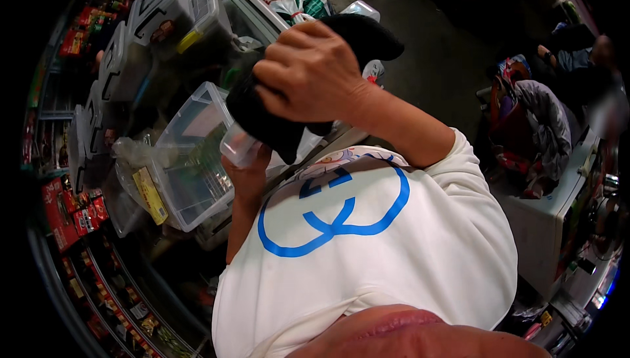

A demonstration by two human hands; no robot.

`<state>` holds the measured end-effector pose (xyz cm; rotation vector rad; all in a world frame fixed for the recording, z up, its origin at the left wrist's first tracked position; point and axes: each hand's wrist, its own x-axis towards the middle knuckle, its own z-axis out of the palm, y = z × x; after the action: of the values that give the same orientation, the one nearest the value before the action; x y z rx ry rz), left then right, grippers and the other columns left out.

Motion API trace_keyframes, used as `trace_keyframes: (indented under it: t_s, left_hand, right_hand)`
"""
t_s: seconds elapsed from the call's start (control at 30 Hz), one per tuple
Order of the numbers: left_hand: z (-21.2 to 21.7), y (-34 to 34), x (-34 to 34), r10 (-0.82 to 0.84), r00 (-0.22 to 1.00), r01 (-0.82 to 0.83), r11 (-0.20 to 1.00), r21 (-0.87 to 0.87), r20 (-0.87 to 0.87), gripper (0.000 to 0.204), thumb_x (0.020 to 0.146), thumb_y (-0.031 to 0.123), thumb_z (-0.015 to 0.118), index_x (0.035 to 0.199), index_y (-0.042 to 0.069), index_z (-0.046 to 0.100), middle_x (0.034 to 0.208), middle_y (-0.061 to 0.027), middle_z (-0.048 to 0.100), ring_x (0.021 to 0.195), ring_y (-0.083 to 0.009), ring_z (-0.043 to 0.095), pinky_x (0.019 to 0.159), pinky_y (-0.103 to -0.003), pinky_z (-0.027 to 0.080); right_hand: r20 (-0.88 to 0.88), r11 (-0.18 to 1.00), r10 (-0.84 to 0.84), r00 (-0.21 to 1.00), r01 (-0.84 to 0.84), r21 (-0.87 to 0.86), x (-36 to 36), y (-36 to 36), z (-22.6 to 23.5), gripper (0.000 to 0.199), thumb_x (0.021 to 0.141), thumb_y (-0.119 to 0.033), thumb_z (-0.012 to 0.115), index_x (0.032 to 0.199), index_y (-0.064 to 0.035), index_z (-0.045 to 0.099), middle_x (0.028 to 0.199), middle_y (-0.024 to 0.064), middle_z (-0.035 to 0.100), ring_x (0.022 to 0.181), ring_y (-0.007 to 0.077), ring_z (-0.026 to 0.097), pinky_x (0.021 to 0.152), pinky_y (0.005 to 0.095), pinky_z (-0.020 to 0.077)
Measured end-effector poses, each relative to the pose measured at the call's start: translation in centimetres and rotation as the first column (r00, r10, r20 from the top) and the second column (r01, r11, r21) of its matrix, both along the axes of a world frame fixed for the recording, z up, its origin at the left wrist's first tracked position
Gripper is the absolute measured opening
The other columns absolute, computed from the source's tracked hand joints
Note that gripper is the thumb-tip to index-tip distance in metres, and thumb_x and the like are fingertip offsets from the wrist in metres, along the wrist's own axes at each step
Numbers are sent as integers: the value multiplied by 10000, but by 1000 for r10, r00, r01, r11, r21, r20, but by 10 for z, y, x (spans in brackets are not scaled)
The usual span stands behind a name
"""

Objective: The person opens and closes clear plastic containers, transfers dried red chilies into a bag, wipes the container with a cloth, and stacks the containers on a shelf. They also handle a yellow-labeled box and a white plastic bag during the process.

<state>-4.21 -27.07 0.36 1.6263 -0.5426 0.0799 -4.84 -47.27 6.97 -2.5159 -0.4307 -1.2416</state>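
Observation:
My right hand (308, 72) is raised in front of my chest and closed on a black cloth (266, 122), pressing it against a small clear plastic container (237, 146). The cloth drapes over the container's top, and its far end sticks out behind my fingers. My left hand (252, 175) grips the container from below and is mostly hidden by it and by the cloth. My white shirt with a blue line drawing (341, 220) fills the lower middle of the view.
Several clear lidded storage boxes (190, 154) are stacked to my left. Shelves of red and mixed packets (72, 217) curve along the left edge. Tied plastic bags (302, 0) lie further off, on a grey floor. Another person (577, 56) sits at the far right, near a white appliance (551, 220).

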Motion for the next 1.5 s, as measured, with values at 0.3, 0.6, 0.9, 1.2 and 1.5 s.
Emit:
trace_keyframes:
  t_s: [0.3, 0.6, 0.9, 1.2, 1.5]
  left_hand:
    - [-9, 2, 0, -86, 987, 70, 990, -123, -133, 162, 766, -96, 602, 923, -56, 616, 900, -135, 650, 838, -229, 645, 785, -335, 530]
    - [-20, 20, 23, -61, 988, 28, 975, -222, -144, 191, 781, -3, 635, 967, -33, 607, 954, -124, 623, 853, -243, 644, 762, -341, 532]
    - [1, 10, 55, -185, 940, 47, 901, -431, -285, 330, 795, 44, 625, 1114, 0, 551, 1061, -135, 601, 959, -293, 612, 834, -339, 505]
    - [67, 4, 72, -545, 813, 167, 555, -815, -205, 334, 903, 139, 504, 1207, 1, 493, 1172, -161, 556, 1106, -301, 537, 938, -394, 461]
    - [87, -17, 59, -556, 830, 337, 559, -758, -41, 402, 935, 264, 465, 1235, -3, 460, 1211, -165, 530, 1148, -307, 497, 984, -423, 417]
  right_hand:
    - [-106, 678, 325, 940, -153, 718, 13, -123, -51, 281, 890, -269, 472, 882, -35, 626, 766, 27, 613, 757, 155, 579, 741, 296, 454]
    - [49, -240, 689, 723, 164, 957, -6, -81, -225, 364, 931, -334, 422, 1132, -63, 560, 919, 42, 576, 823, 133, 517, 779, 272, 440]
    - [277, -534, 666, 693, 184, 825, -29, -90, -209, 422, 928, -365, 395, 1167, -45, 531, 1057, 94, 575, 949, 204, 538, 846, 344, 444]
    - [401, -96, 140, 906, -390, 916, -46, -160, -104, 445, 928, -271, 433, 1263, 21, 417, 1200, 149, 520, 1105, 255, 494, 980, 365, 361]
    - [569, 521, 170, 804, -564, 641, -53, -90, -9, 354, 928, -300, 425, 1123, -38, 563, 865, 28, 622, 652, 94, 551, 587, 242, 451]
